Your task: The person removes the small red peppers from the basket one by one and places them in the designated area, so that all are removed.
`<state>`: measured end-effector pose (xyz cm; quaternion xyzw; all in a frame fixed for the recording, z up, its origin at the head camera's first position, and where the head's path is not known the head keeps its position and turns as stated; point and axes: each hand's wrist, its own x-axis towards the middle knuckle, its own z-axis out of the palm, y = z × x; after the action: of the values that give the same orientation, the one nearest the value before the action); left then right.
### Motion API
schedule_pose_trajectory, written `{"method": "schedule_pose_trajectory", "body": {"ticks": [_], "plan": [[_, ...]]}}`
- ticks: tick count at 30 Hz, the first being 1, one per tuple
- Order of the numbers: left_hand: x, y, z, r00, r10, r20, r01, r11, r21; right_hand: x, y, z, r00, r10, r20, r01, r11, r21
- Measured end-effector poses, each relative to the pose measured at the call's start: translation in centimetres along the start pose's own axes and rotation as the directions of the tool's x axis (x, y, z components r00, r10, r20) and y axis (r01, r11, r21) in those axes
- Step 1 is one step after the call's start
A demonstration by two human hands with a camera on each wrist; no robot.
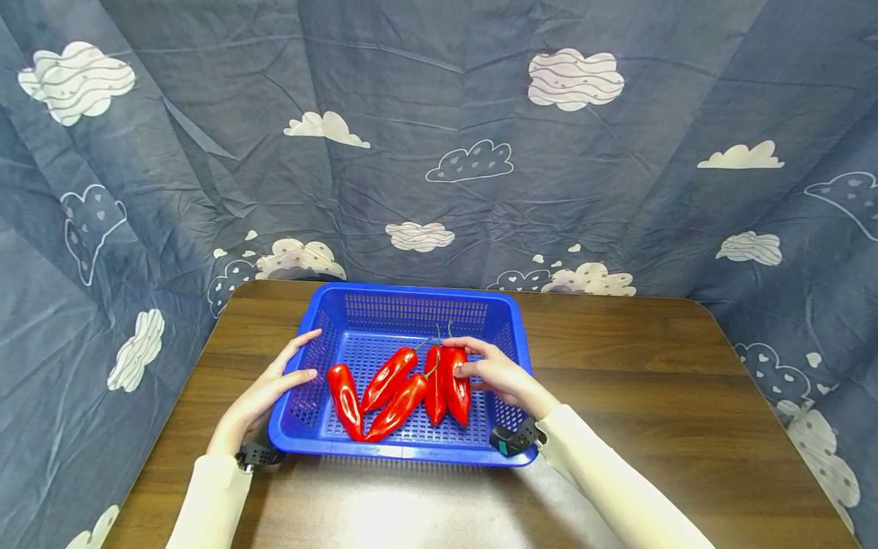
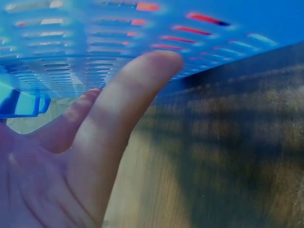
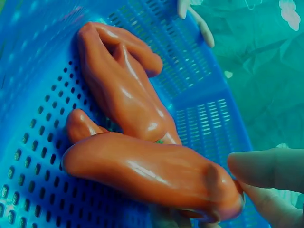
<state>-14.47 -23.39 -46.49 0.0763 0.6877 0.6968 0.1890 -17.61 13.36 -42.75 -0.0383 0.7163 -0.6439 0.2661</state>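
Note:
Several long red peppers lie in a blue perforated plastic basket. My right hand reaches over the basket's right side and holds the stem end of the rightmost red pepper. In the right wrist view, fingertips show beneath this pepper and the thumb is beside its end. Another pepper lies alongside it; a further one is at the far left of the group. At the basket's left wall, my left hand has its fingers spread, the thumb close along the slotted side.
The basket stands on a brown wooden table, with a bright glare patch in front of it. Behind and around the table hangs a grey-blue curtain with white clouds. Dark straps are on both wrists.

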Motion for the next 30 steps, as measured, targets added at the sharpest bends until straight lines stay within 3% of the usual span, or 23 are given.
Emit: {"method": "schedule_pose_trajectory", "body": {"ticks": [14,30], "plan": [[-0.3,-0.4,-0.1,1.0,-0.022,-0.004,0.022,1.0,-0.002,-1.4,-1.1,-1.3,0.99,-0.139,0.021,0.138,0.989,0.042],[-0.2,0.0,0.0,0.999,-0.037,-0.001,0.037,0.999,-0.021,-3.1,-1.7,-3.0,0.983,-0.184,-0.003,0.184,0.981,0.055]]}}
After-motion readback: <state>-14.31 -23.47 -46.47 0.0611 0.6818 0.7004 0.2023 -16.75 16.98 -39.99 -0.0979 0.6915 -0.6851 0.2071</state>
